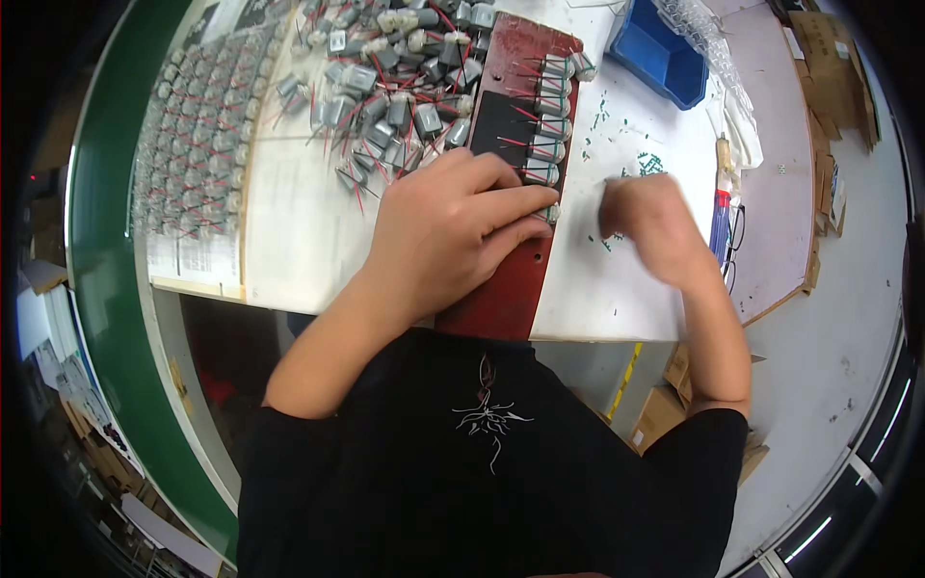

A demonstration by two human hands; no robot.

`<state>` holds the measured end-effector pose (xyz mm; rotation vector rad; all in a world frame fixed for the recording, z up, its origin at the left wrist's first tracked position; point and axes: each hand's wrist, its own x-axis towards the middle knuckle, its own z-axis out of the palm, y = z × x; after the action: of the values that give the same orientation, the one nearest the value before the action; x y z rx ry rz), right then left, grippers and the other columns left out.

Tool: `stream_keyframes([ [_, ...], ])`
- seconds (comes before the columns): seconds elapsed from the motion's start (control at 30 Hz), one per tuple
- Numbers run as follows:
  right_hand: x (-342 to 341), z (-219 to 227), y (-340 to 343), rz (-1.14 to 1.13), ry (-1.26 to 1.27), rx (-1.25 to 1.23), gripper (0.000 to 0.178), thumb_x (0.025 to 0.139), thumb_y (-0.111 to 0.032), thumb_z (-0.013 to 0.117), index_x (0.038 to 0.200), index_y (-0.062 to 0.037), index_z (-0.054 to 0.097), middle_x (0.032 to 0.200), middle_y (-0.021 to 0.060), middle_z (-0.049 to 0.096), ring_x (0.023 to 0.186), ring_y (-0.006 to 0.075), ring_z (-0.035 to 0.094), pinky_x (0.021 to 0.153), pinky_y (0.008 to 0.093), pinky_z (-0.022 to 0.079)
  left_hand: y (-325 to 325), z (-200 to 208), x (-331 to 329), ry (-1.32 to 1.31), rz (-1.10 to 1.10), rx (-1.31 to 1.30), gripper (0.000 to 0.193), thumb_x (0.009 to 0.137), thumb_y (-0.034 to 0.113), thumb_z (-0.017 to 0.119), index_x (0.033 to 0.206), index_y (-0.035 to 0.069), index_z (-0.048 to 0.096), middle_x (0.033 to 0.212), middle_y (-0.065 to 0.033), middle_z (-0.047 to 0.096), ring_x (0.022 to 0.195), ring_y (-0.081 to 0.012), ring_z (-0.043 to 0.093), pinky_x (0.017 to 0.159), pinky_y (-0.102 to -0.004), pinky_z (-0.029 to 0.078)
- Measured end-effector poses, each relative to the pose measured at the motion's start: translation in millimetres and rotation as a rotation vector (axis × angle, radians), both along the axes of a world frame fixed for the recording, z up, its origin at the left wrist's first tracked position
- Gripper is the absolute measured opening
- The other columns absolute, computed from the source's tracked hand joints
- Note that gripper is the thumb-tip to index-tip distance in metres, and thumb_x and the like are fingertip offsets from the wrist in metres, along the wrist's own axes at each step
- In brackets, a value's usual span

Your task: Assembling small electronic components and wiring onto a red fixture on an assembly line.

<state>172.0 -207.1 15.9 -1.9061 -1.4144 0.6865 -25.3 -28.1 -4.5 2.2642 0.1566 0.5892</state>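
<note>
My left hand [453,217] rests over a long red board [487,308], thumb and fingers pinching a small motor [553,213] at the near end of a row. Most of that motor is hidden by the fingertips. Farther along the board's right edge stand several small silver motors [554,104] with red wires pointing left, beside a black pad [501,125]. To the right of the board, my right hand [655,226] hovers low over the white tabletop with its fingers curled down. Motion smears its fingertips. Tiny green pieces [651,163] lie scattered around it.
Loose wired motors [381,82] are heaped left of the board. Farther left, more sit in rows on bubble wrap [198,135]. A blue bin [665,58] stands at the far right. Near the right edge lie a wooden-handled tool [723,156] and a blue, red-topped object [720,220].
</note>
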Motion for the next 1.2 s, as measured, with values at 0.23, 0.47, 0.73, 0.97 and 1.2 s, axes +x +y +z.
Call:
stream_keyframes([
  [0.23, 25.8, -6.4, -12.6, -0.255, 0.665, 0.427, 0.073, 0.114, -0.062, 0.027, 0.075, -0.0049, 0.053, 0.060, -0.0007, 0.040, 0.050, 0.0097, 0.036, 0.045, 0.0270, 0.030, -1.4, 5.1, 2.7, -0.063, 0.065, 0.212, 0.034, 0.075, 0.020, 0.092, 0.108, 0.014, 0.083, 0.107, -0.0042, 0.071, 0.088, -0.0232, 0.065, 0.075, -0.0338, 0.054],
  [0.47, 16.6, -20.7, -27.5, -0.321, 0.719, 0.410, 0.075, 0.114, -0.063, 0.026, 0.077, -0.0047, 0.055, 0.060, -0.0017, 0.039, 0.050, 0.0087, 0.035, 0.045, 0.0259, 0.030, -21.5, 25.5, 22.4, 0.034, 0.199, 0.370, 0.067, 0.075, 0.040, 0.091, 0.132, 0.010, 0.070, 0.128, -0.0117, 0.063, 0.107, -0.0330, 0.059, 0.088, -0.0424, 0.053],
  [0.73, 13.3, -14.5, -26.1, -0.262, 0.707, 0.387, 0.074, 0.115, -0.060, 0.024, 0.079, -0.0049, 0.058, 0.060, -0.0030, 0.041, 0.050, 0.0069, 0.034, 0.046, 0.0252, 0.030, -13.2, 34.5, 42.4, 0.191, 0.259, 0.585, 0.075, 0.088, 0.053, 0.077, 0.142, 0.004, 0.059, 0.131, -0.0173, 0.061, 0.114, -0.0402, 0.059, 0.093, -0.0496, 0.052],
  [0.97, 9.6, -11.1, -25.3, -0.272, 0.752, 0.406, 0.073, 0.115, -0.059, 0.025, 0.080, -0.0051, 0.059, 0.059, -0.0047, 0.041, 0.048, 0.0053, 0.036, 0.045, 0.0227, 0.031, -5.4, 23.1, 49.4, 0.296, 0.435, 0.171, 0.048, 0.107, 0.046, 0.055, 0.121, 0.001, 0.061, 0.115, -0.0256, 0.067, 0.102, -0.0470, 0.068, 0.081, -0.0574, 0.053],
  [1.2, 5.6, -10.3, -21.8, -0.279, 0.744, 0.367, 0.072, 0.116, -0.058, 0.026, 0.080, -0.0052, 0.060, 0.058, -0.0047, 0.043, 0.048, 0.0044, 0.038, 0.045, 0.0219, 0.033, -19.3, 28.5, 62.4, 0.432, 0.608, 0.202, 0.040, 0.110, 0.039, 0.049, 0.102, 0.001, 0.058, 0.097, -0.0278, 0.073, 0.088, -0.0502, 0.071, 0.076, -0.0612, 0.053],
])
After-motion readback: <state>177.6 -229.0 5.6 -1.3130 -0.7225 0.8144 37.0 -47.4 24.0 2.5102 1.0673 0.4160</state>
